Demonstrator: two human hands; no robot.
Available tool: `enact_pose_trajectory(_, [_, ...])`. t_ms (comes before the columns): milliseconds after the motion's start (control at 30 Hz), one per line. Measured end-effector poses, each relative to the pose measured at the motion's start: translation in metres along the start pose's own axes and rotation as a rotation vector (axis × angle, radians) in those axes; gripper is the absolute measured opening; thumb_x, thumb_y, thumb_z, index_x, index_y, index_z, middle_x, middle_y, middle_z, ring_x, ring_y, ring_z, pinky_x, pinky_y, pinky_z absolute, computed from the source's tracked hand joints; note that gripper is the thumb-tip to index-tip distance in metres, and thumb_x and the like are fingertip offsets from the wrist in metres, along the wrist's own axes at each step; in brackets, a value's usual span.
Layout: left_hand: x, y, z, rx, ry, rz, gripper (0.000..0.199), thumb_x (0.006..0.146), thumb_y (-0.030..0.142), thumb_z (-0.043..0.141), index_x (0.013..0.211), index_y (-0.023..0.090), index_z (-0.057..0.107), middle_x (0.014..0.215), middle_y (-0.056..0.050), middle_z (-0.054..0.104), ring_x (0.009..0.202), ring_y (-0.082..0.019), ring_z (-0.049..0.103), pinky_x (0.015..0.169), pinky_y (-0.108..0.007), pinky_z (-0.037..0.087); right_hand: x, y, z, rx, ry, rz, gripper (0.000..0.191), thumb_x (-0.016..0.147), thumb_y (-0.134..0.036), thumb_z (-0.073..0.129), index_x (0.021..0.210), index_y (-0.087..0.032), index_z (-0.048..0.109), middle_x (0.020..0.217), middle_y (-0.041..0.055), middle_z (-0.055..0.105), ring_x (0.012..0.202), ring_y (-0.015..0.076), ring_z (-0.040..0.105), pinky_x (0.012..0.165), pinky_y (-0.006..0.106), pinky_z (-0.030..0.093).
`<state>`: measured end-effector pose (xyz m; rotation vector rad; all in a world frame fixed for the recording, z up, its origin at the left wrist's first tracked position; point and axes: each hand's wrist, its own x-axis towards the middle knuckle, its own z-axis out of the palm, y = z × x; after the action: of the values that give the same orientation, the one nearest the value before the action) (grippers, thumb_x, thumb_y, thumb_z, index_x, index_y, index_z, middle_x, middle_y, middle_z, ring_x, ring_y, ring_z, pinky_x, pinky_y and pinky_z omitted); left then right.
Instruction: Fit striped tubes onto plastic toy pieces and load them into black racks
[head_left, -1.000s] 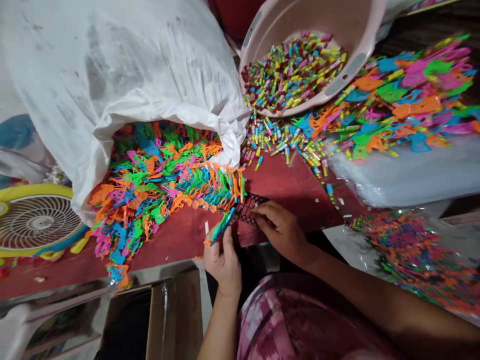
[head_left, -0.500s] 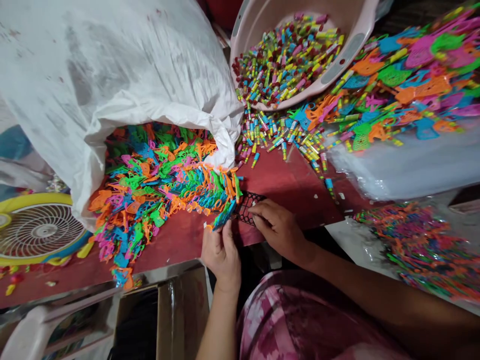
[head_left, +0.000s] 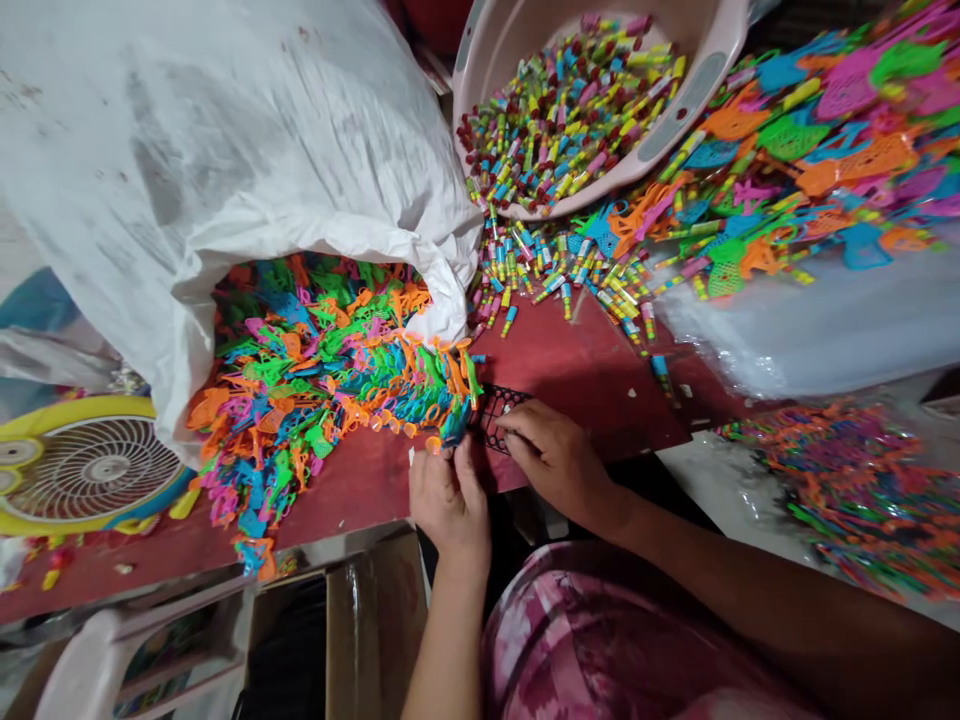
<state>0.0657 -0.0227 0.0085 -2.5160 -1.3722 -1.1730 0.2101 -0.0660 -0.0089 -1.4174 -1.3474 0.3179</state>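
My left hand [head_left: 450, 500] is at the front edge of the red table, thumb and fingers pinched on a small blue plastic piece [head_left: 454, 426] at the end of a dense row of colourful plastic pieces [head_left: 405, 380]. That row stands close together in orange, green and blue. Out from its right end extends a black grid rack [head_left: 495, 408] with open holes. My right hand [head_left: 559, 455] is closed at the rack's right end, its fingertips on the frame. Its curled fingers are partly hidden.
Loose plastic pieces [head_left: 262, 420] spill from a white sack [head_left: 300, 120] on the left. Behind, a pink basin [head_left: 660, 150] holds many small striped tubes. Bagged pieces [head_left: 840, 150] lie right, more [head_left: 862, 490] below. A yellow-rimmed fan [head_left: 97, 465] sits far left.
The blue piece in my left hand has gone from slanting to standing closer along the row's end. My right hand stays at the rack. The whole view has shifted slightly.
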Motion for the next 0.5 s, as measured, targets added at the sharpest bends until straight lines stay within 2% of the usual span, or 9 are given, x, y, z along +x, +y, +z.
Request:
enact_pose_trajectory(167, [-0.0027, 0.0013, 0.0035, -0.004, 0.053, -0.039, 0.014, 0.094, 0.023, 0.057, 0.081, 0.018, 0.058, 0.071, 0.0, 0.057, 0.068, -0.013, 0.053, 0.068, -0.025, 0.042, -0.0004, 0.0008, 0.0007, -0.013, -0.008, -0.001, 0.026, 0.087, -0.003, 0.047, 0.099, -0.02, 0.062, 0.092, 0.0061, 0.066, 0.089, 0.0206, 0.063, 0.08, 0.034, 0.052])
enact_pose_trajectory(367, [0.0001, -0.0005, 0.0063, -0.094, -0.011, -0.123, 0.016, 0.095, 0.027, 0.055, 0.084, 0.018, 0.061, 0.074, -0.001, 0.059, 0.071, -0.013, 0.056, 0.071, -0.025, 0.044, -0.0007, 0.0011, 0.0035, -0.028, -0.027, -0.011, 0.026, 0.087, -0.003, 0.046, 0.099, -0.02, 0.062, 0.092, 0.0073, 0.065, 0.09, 0.0223, 0.062, 0.081, 0.036, 0.052])
enact_pose_trajectory(500, [-0.0014, -0.0037, 0.0063, -0.115, 0.014, -0.134, 0.016, 0.093, 0.03, 0.06, 0.082, 0.018, 0.061, 0.072, 0.0, 0.059, 0.07, -0.013, 0.055, 0.072, -0.026, 0.044, -0.001, -0.0055, 0.0037, 0.002, -0.02, -0.005, 0.026, 0.087, -0.003, 0.047, 0.099, -0.021, 0.062, 0.091, 0.0064, 0.065, 0.09, 0.0211, 0.062, 0.08, 0.035, 0.053])
